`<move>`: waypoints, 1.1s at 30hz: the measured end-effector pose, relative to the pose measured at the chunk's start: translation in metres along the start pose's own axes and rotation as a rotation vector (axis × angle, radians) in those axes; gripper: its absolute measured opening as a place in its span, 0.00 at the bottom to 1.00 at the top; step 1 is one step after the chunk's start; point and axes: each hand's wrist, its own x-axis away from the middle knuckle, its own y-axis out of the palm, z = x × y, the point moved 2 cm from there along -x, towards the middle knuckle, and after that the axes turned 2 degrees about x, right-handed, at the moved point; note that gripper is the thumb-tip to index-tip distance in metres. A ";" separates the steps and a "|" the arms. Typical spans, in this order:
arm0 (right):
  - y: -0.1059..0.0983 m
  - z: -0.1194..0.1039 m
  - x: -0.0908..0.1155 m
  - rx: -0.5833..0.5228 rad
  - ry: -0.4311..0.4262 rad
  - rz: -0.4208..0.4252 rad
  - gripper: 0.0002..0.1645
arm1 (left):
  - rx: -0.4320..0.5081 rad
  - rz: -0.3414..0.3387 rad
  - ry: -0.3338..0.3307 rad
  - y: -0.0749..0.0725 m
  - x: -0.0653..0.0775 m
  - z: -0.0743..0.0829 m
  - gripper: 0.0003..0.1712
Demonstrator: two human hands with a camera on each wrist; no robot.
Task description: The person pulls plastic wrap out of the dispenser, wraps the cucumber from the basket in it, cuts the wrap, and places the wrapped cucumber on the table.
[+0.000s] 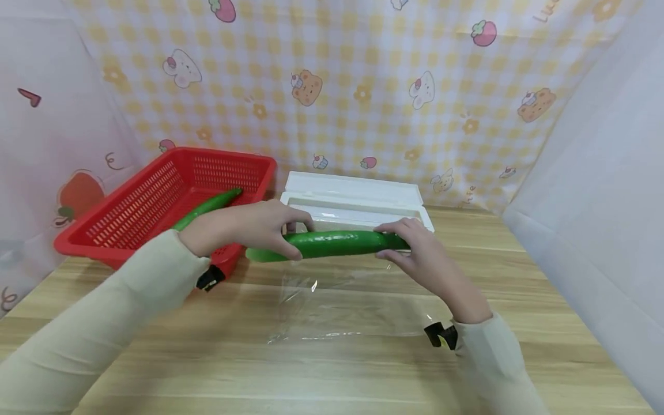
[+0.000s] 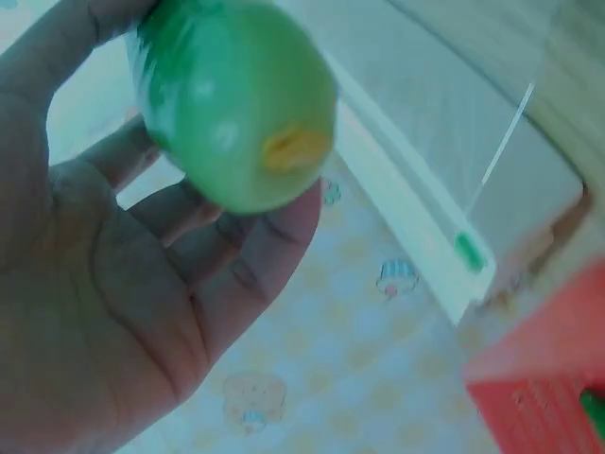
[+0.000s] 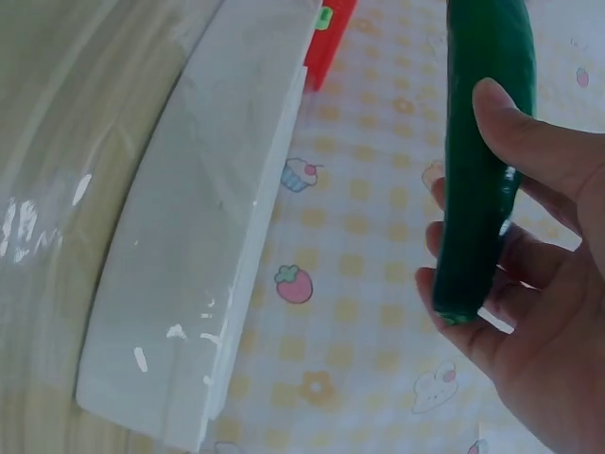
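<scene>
Both hands hold a long green cucumber [image 1: 337, 244] sideways above a sheet of clear plastic film [image 1: 353, 308]. My left hand [image 1: 267, 227] grips it near its paler end, with the thumb on the near side. That pale, rounded end of the cucumber [image 2: 236, 113] fills the top of the left wrist view. At the dark end, my right hand [image 1: 417, 253] pinches the cucumber between thumb and fingers, as the right wrist view also shows. Behind the cucumber lies a white film dispenser box [image 1: 355, 187] with its lid raised; the film spreads from it over the table.
A red plastic basket [image 1: 228, 154] stands at the left, with another cucumber [image 1: 210, 205] inside, partly hidden by the left arm. The wooden table [image 1: 290, 377] ends at a patterned cloth [image 1: 363, 121] behind. White cloth [image 1: 596, 167] hangs at the right side.
</scene>
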 end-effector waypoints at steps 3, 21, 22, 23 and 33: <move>0.000 0.007 0.008 0.000 0.039 -0.056 0.24 | 0.028 0.026 0.004 0.012 -0.006 0.002 0.22; 0.019 0.039 0.045 -0.084 0.152 -0.355 0.17 | 0.201 0.044 0.014 0.085 -0.031 0.000 0.18; 0.020 0.040 0.045 -0.087 0.157 -0.373 0.16 | 0.209 0.040 0.021 0.087 -0.032 -0.001 0.19; 0.021 0.040 0.045 -0.088 0.164 -0.394 0.16 | 0.220 0.038 0.028 0.089 -0.032 -0.001 0.19; 0.032 0.044 0.046 -0.113 0.169 -0.485 0.16 | 0.305 0.033 0.039 0.108 -0.031 -0.008 0.20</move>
